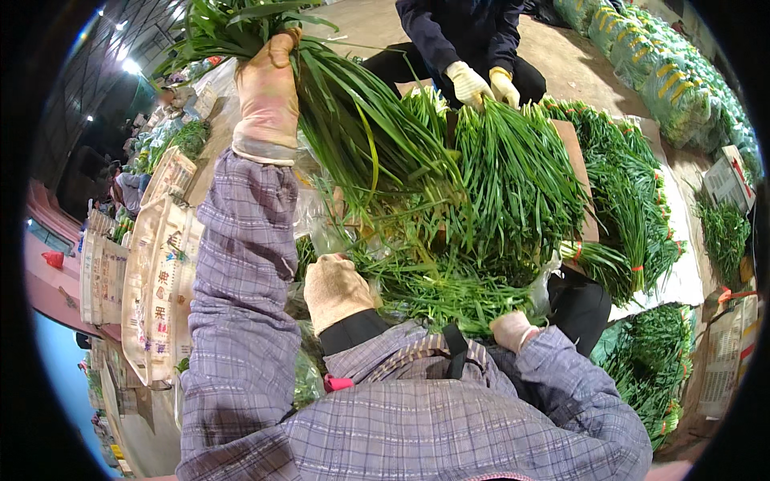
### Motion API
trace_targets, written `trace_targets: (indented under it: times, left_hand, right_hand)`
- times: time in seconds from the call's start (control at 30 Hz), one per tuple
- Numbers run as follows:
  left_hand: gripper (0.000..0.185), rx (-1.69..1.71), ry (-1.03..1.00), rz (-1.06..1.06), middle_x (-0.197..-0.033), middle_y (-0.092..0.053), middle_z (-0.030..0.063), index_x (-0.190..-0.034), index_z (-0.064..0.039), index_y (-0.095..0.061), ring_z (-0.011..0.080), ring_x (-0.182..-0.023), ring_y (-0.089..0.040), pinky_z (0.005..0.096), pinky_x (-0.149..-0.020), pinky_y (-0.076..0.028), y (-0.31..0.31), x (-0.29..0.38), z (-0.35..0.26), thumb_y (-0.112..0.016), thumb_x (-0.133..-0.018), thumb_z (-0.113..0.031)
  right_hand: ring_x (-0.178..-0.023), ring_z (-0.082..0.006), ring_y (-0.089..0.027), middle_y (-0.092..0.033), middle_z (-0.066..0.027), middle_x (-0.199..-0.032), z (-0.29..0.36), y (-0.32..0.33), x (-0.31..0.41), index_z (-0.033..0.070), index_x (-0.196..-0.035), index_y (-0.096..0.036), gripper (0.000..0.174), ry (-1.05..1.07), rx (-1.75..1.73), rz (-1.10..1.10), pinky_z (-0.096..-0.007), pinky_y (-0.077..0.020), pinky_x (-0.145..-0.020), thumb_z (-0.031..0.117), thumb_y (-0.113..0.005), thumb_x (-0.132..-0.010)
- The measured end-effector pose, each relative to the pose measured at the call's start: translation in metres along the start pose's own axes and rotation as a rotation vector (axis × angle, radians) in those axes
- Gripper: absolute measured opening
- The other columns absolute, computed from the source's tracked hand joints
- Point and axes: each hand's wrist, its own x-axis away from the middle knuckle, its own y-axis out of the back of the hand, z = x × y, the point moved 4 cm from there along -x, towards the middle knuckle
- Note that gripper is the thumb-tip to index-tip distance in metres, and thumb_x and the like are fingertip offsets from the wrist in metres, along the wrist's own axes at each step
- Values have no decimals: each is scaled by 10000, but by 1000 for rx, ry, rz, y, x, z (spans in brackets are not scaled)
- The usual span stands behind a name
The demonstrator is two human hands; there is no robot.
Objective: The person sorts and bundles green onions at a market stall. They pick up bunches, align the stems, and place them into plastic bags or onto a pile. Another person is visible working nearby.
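My left hand (267, 84), in a stained pale glove, is raised at the upper left and closed around a large bunch of long flat green leaves, like garlic chives (373, 126). The leaves hang down to the right. Low in front of my body, my right hand (511, 329), also gloved, rests at the edge of a loose heap of green leaves (445, 294). Its fingers are partly hidden, so its grip does not show. A thick spread of chives (517, 174) lies beyond the heap, its pale stem ends away from me.
Across from me, a co-worker's two gloved hands (487, 87) touch the stem ends. Bunches tied with red bands (631, 210) lie on white sheeting at right. Plastic crates (159, 288) stand at left. Filled clear bags (680, 96) line the upper right. Clear plastic (544, 282) edges the heap.
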Motion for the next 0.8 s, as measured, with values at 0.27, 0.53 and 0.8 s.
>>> trace_targets:
  times: [0.27, 0.53, 0.8]
  left_hand:
    - [168, 87, -102, 26, -943, -680, 34, -927, -3, -689, 168, -804, -584, 311, -709, -486, -29, 18, 8, -676, -794, -105]
    - [151, 290, -104, 118, -964, -673, -2, -976, -29, -654, 158, -837, -594, 273, -718, -492, -50, 59, -8, -586, -845, 5]
    - [62, -196, -411, 113, -847, -658, 0, -892, -39, -626, 157, -755, -588, 279, -620, -461, -49, 64, -10, -568, -874, -44]
  right_hand:
    - [-696, -308, -653, -661, -130, -830, 73, 222, 65, 70, -1387, -436, 730, 417, -643, -1307, -405, -517, -611, 351, -755, -794]
    - [-620, -269, -642, -645, -52, -714, 98, 252, 48, 66, -1179, -601, 494, 320, -645, -1484, -388, -516, -573, 298, -771, -777]
    - [-630, -150, -609, -636, -21, -765, 79, 238, 19, 7, -1161, -584, 544, 98, -833, -1420, -258, -486, -565, 234, -840, -738]
